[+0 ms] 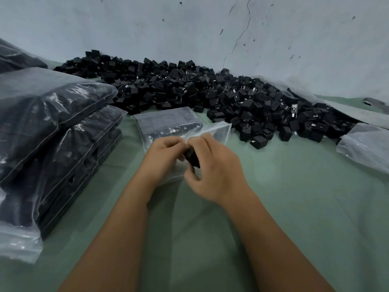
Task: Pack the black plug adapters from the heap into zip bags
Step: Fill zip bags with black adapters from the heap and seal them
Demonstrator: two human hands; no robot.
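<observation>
Both hands met over a clear zip bag (212, 131) near the middle of the green table (294, 207). The right hand (212, 165) had its fingers curled round one black plug adapter (192, 155), held just at the bag's near edge; motion blur hid the exact grip. The left hand (166, 157) was curled too, its fingertips pinching what looked like the bag's plastic, touching the right hand's fingers.

The bag lay flat and already held rows of black adapters in its far half — its near part looked thin and clear.

From 10 o'clock round to 2 o'clock of the hands, the heap of loose black plug adapters (210, 95) ran along the foot of the pale, cracked wall (210, 28), its nearest pieces just beside the bag's right corner.

At 9 o'clock stood a stack of filled zip bags (52, 127), each packed dark with adapters, the top one tilted and bulging; another filled bag (16, 57) showed behind it at the left edge. At 3 o'clock, well apart from the hands, lay a pile of clear plastic bags (366, 146) — whether anything was in them could not be told.
</observation>
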